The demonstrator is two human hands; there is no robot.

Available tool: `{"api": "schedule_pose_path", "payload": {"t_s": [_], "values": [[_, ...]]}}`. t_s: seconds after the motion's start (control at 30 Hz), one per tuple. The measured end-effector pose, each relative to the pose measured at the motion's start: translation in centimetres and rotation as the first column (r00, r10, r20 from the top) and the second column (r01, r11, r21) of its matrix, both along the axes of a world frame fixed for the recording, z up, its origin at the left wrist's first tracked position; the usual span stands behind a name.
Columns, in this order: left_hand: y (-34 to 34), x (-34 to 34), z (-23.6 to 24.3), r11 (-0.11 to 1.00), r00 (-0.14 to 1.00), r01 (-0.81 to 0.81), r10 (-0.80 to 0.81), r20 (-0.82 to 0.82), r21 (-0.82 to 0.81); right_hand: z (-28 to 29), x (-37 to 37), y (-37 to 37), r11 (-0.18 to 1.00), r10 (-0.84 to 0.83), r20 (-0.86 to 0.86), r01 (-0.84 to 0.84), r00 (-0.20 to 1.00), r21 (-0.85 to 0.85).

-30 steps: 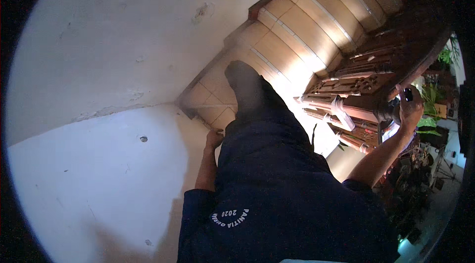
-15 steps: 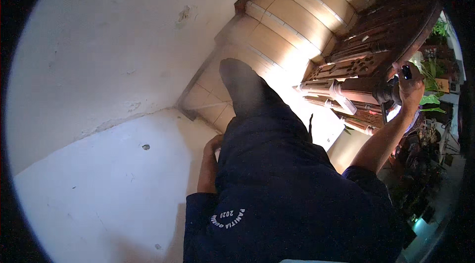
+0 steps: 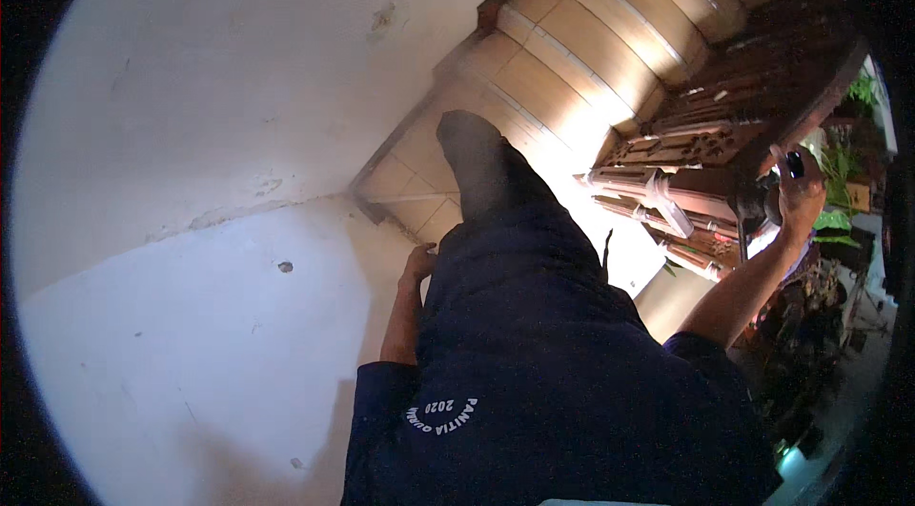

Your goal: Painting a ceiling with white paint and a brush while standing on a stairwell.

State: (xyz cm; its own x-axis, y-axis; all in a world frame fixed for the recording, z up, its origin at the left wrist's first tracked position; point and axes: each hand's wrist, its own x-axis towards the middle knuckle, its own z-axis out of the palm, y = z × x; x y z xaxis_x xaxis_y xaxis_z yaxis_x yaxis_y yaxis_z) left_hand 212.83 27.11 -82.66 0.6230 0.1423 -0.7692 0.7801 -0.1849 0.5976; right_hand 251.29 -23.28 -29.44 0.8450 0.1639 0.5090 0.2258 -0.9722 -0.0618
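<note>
On the right, my right hand [image 3: 803, 190] is closed at the top of the brown wooden newel post [image 3: 710, 190], beside its dark round knob [image 3: 760, 205]. A small shiny black object [image 3: 794, 164] shows at its fingers; its kind is unclear. My left hand [image 3: 419, 263] hangs low beside my thigh, close to the white wall [image 3: 219, 325]. Its fingers are mostly hidden against my dark trousers [image 3: 505, 249]. One leg reaches forward onto the tiled steps [image 3: 572, 44], the shoe end dark and hazy.
Tan tiled stairs climb toward the upper right, with a brown skirting [image 3: 496, 6] along the wall. A carved wooden balustrade [image 3: 705, 139] lines their right side. Strong light falls on the treads beside it. Green plants [image 3: 837, 220] stand beyond the railing.
The stairs and railing have shifted slightly to the right in view. My left hand has risen a little beside my thigh. The right hand stays at the newel post.
</note>
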Motion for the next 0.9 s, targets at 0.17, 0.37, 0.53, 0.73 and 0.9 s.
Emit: {"api": "schedule_pose_path", "payload": {"t_s": [0.17,0.37,0.53,0.73,0.9], "values": [[1.1,1.2,1.2,0.982,0.984,0.154,-0.163,0.075,0.112,0.6,-2.7,-0.7,0.989,-0.022,0.054,0.03,0.998,-0.146],[3.4,-2.7,3.9,0.975,1.0,0.009,-0.006,-0.017,0.221,0.4,-6.3,4.1,0.962,-0.271,-0.144,0.263,0.952,-0.076],[4.5,-4.8,2.8,0.963,1.0,0.026,-0.03,0.008,0.268,-1.3,-6.7,1.7,0.96,-0.248,-0.142,0.224,0.958,-0.166],[4.0,-8.0,2.2,0.942,0.996,-0.094,0.09,0.028,0.321,-1.3,-8.1,3.8,0.941,-0.284,-0.225,0.226,0.932,-0.252],[4.8,-9.8,0.1,0.884,0.98,-0.178,0.117,0.164,0.433,-2.0,-9.0,4.0,0.962,-0.234,-0.239,0.189,0.942,-0.194]]}}
